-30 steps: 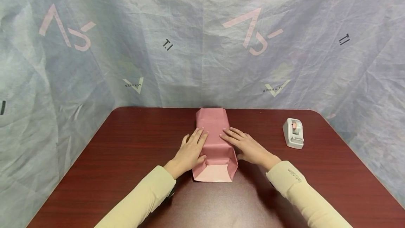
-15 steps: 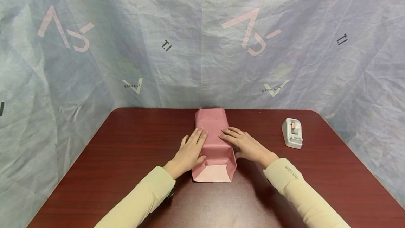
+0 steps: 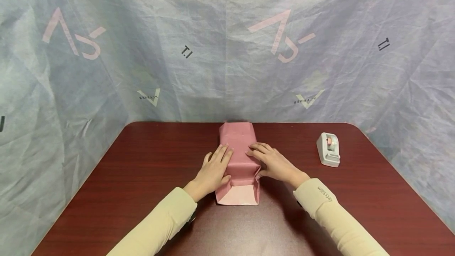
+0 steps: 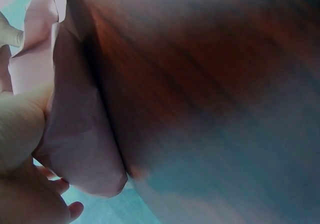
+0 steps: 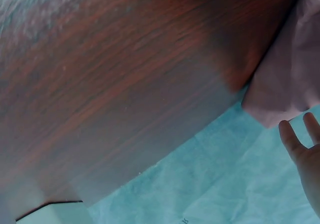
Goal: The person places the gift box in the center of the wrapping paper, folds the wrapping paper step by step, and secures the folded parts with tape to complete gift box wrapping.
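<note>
A long package wrapped in pink paper [image 3: 239,139] lies lengthwise on the table, its near end unsealed. A pale flap [image 3: 239,195] of the wrapping spreads on the tabletop at that end. My left hand [image 3: 212,169] rests along the package's left edge, fingers stretched over the top and thumb by the near left fold. On the other side my right hand [image 3: 276,164] lays its fingers on the top edge while its thumb presses the right side fold [image 3: 257,187] inward. The left wrist view shows the package's side [image 4: 80,129] beside the left hand [image 4: 22,129].
A white tape dispenser [image 3: 328,150] stands at the right on the dark red wooden table [image 3: 149,161]. Its pale corner [image 5: 57,214] shows low in the right wrist view. Grey printed cloth [image 3: 220,50] hangs behind the table's back edge.
The right thumb has pushed the near right side fold inward, so the unsealed end is narrower. The right hand has shifted slightly left; the left hand stays in place.
</note>
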{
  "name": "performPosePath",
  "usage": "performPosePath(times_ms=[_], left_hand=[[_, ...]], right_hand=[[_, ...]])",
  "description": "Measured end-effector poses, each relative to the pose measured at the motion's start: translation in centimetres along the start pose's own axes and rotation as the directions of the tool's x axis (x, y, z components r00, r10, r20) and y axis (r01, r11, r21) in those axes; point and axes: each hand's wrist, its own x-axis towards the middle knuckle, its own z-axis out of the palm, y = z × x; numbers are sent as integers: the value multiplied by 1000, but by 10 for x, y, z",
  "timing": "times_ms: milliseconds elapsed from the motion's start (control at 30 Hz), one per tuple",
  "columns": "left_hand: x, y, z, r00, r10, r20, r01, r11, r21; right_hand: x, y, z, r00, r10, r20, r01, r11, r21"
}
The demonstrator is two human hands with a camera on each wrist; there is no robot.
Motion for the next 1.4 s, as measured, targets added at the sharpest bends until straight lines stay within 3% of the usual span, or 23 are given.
performPosePath(times_ms=[333,667,967,1400], left_hand=[[0,0,0,1000,14,-27,-14,1000,5],[0,0,0,1000,4,-14,-4,1000,-5],[0,1,-1,1000,1,-5,-1,1000,-17],[-1,1,0,1000,5,-11,-6,1000,-12]], right_hand=[[3,-1,4,999,32,-11,-32,998,46],[4,0,4,1000,23,-19,-21,995,96],[5,0,5,996,86,-8,-84,985,151],[6,2,13,997,65,-30,-63,996,67]])
